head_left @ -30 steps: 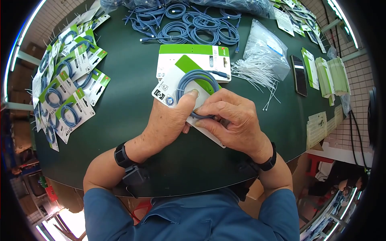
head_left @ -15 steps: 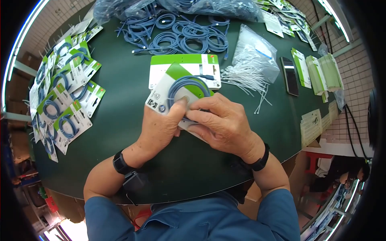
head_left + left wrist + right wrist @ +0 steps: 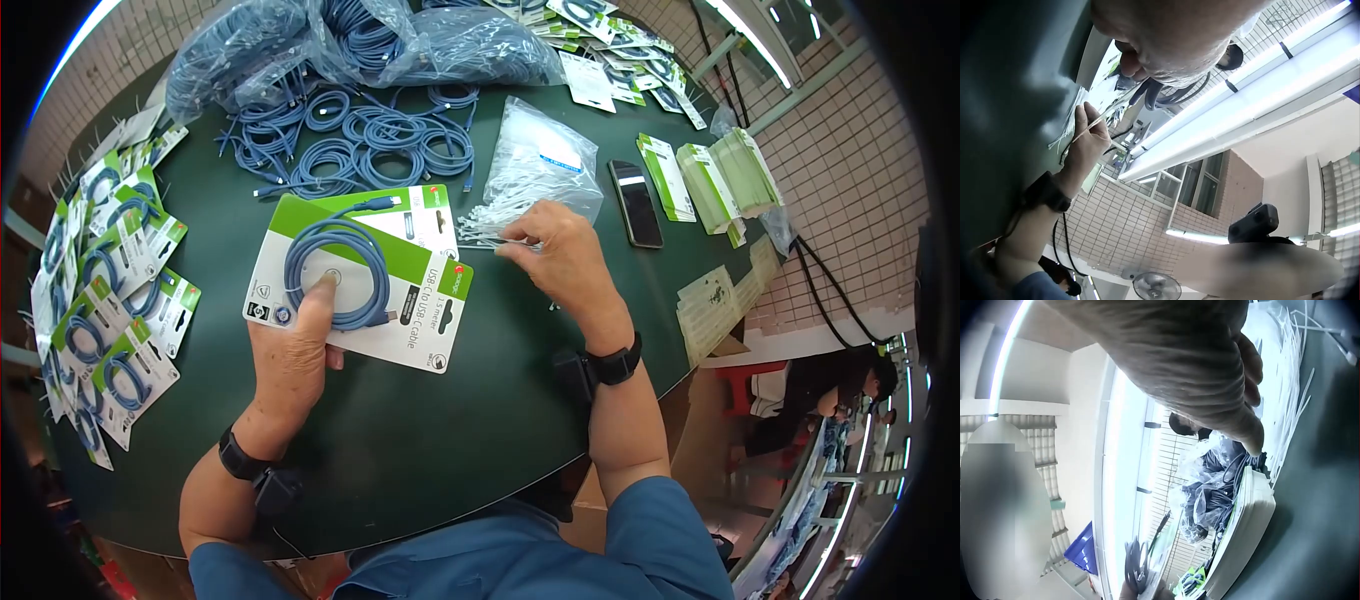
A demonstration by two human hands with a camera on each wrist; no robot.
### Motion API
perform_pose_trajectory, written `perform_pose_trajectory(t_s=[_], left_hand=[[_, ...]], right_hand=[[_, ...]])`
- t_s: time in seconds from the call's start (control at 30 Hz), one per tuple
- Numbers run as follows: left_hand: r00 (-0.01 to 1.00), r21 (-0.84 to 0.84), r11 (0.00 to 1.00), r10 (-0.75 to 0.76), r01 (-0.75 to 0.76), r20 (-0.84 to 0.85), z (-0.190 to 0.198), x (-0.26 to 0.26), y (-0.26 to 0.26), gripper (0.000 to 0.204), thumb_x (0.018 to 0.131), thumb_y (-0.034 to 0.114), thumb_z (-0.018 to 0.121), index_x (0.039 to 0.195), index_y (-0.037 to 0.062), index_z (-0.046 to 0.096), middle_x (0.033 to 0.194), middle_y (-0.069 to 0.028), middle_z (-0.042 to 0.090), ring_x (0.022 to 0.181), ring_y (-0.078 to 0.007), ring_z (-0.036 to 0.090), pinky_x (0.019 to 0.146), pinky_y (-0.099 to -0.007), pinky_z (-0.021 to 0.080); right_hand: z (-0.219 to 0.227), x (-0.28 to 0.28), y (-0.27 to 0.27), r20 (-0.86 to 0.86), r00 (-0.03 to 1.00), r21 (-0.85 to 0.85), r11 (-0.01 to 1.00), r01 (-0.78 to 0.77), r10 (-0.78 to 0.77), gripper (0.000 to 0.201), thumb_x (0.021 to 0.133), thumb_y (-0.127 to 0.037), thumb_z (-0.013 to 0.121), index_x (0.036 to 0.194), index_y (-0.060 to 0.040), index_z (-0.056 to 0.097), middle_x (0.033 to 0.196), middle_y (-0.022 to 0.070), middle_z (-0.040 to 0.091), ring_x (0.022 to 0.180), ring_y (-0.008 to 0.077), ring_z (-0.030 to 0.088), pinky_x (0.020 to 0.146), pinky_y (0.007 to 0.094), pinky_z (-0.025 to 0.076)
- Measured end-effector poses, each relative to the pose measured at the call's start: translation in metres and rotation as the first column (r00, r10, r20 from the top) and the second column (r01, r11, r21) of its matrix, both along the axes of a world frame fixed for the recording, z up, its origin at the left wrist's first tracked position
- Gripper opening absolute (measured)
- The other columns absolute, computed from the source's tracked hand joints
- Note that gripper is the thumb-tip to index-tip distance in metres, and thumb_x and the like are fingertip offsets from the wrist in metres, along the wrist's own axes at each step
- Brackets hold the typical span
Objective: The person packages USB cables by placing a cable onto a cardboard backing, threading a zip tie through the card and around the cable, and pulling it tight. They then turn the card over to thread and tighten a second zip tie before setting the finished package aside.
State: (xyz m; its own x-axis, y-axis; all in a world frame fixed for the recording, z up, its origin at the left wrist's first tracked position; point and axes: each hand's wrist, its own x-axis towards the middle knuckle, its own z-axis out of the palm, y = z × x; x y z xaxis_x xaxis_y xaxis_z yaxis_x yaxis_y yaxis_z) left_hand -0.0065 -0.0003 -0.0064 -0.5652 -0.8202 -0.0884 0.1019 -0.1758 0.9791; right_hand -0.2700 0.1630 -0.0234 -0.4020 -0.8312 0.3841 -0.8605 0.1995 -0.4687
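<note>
My left hand (image 3: 290,365) grips a white-and-green packaging card (image 3: 400,342), its thumb pressed on the front inside a coiled blue USB cable (image 3: 374,265). The coil lies flat on the card, and print on it reads "USB-C to USB-C cable". Over the pile of white cable ties (image 3: 485,220), my right hand (image 3: 568,262) has thumb and forefinger pinched together. From the left wrist view, a thin cable tie (image 3: 1109,111) runs through those fingers. A clear plastic bag (image 3: 535,135) lies behind the ties.
Behind the held card sits a stack of similar cards (image 3: 432,212). Loose coiled cables (image 3: 392,150) and a plastic sack of cables (image 3: 245,65) lie farther back. Carded cables (image 3: 125,380) cover the left side. A phone (image 3: 637,205) and folded cards (image 3: 712,185) are on the right.
My right hand has left the coil and moved right to the cable ties. The left hand has carried the card leftward and turned it. The head view has shifted right.
</note>
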Motion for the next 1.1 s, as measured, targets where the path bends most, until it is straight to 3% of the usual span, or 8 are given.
perform_pose_trajectory(t_s=[0.13,0.4,0.53,0.8,0.9,0.93,1.03,1.1], left_hand=[[1.0,-0.006,1.0,-0.016,0.016,0.005,-0.004,0.003,-0.003,0.028,0.099,0.011,0.068,0.123,-0.0012,0.061,0.092,-0.0068,0.068,0.054,-0.0093,0.06,0.036,-0.0231,0.042],[1.0,-0.017,1.0,-0.012,0.012,-0.016,-0.003,0.001,0.0,0.029,0.099,0.012,0.069,0.123,-0.0017,0.06,0.092,-0.0075,0.069,0.055,-0.0095,0.061,0.036,-0.0232,0.043],[0.999,-0.03,0.999,-0.023,0.022,-0.024,-0.004,0.002,0.0,0.03,0.098,0.012,0.07,0.123,-0.002,0.059,0.093,-0.0077,0.069,0.055,-0.0099,0.061,0.037,-0.0233,0.043],[0.999,-0.238,0.971,0.011,-0.003,0.03,-0.015,0.015,0.01,0.02,0.096,0.009,0.071,0.112,-0.0013,0.065,0.087,-0.0066,0.07,0.056,-0.0116,0.062,0.04,-0.0244,0.045],[0.991,-0.698,0.704,-0.093,0.134,0.096,-0.025,0.026,0.005,0.018,0.087,0.001,0.073,0.105,-0.0005,0.072,0.076,-0.0029,0.067,0.055,-0.0128,0.061,0.045,-0.0276,0.045],[0.991,-0.7,0.702,-0.094,0.131,0.091,-0.023,0.026,0.003,0.018,0.087,0.001,0.073,0.105,-0.0005,0.072,0.076,-0.0029,0.067,0.055,-0.0128,0.061,0.045,-0.0276,0.045],[0.943,-0.949,0.215,-0.288,0.231,0.165,-0.005,0.032,0.001,0.027,0.076,0.003,0.079,0.103,0.0009,0.077,0.069,0.0002,0.062,0.056,-0.0136,0.06,0.048,-0.0292,0.045],[0.923,-0.959,0.159,-0.346,0.236,0.17,0.007,0.03,0.006,0.028,0.077,0.007,0.081,0.103,0.001,0.076,0.07,-0.0016,0.062,0.056,-0.0153,0.06,0.048,-0.0299,0.044]], right_hand=[[-0.017,-0.002,-0.006,-0.04,0.999,0.122,0.992,-0.006,0.011,0.01,0.088,-0.012,0.079,0.088,-0.0035,0.075,0.089,0.0117,0.07,0.089,0.0317,0.068,0.08,0.0415,0.055],[-0.017,0.006,-0.007,-0.142,0.99,0.104,0.994,0.026,-0.011,0.01,0.094,-0.012,0.072,0.097,-0.0031,0.067,0.094,0.0133,0.07,0.092,0.0382,0.068,0.082,0.0473,0.055],[-0.008,0.01,-0.002,-0.068,0.995,0.158,0.983,0.089,-0.079,0.012,0.095,-0.011,0.071,0.103,-0.0022,0.067,0.094,0.0143,0.07,0.091,0.0397,0.068,0.083,0.0478,0.055],[0.007,0.01,0.002,0.052,0.998,-0.116,0.993,0.034,-0.028,0.007,0.093,-0.005,0.075,0.099,-0.0013,0.072,0.099,0.0149,0.073,0.087,0.0321,0.072,0.075,0.0392,0.057],[0.022,0.019,0.001,0.251,0.967,-0.233,0.972,0.005,0.055,0.008,0.09,-0.001,0.078,0.097,-0.002,0.074,0.1,0.0122,0.074,0.087,0.0267,0.073,0.074,0.0347,0.057],[0.024,0.02,0.0,0.344,0.933,-0.289,0.957,-0.007,0.11,0.009,0.089,0.0,0.079,0.096,-0.0023,0.075,0.1,0.0108,0.075,0.087,0.0241,0.073,0.074,0.0325,0.058],[0.025,0.021,-0.003,0.235,0.942,-0.401,0.907,-0.131,0.239,0.014,0.086,0.002,0.081,0.098,-0.0031,0.076,0.1,0.0084,0.074,0.089,0.0214,0.073,0.075,0.0306,0.058],[0.025,0.022,-0.003,0.18,0.937,-0.442,0.876,-0.196,0.3,0.016,0.085,0.003,0.082,0.099,-0.0035,0.076,0.099,0.0072,0.074,0.089,0.0201,0.072,0.076,0.0296,0.059]])
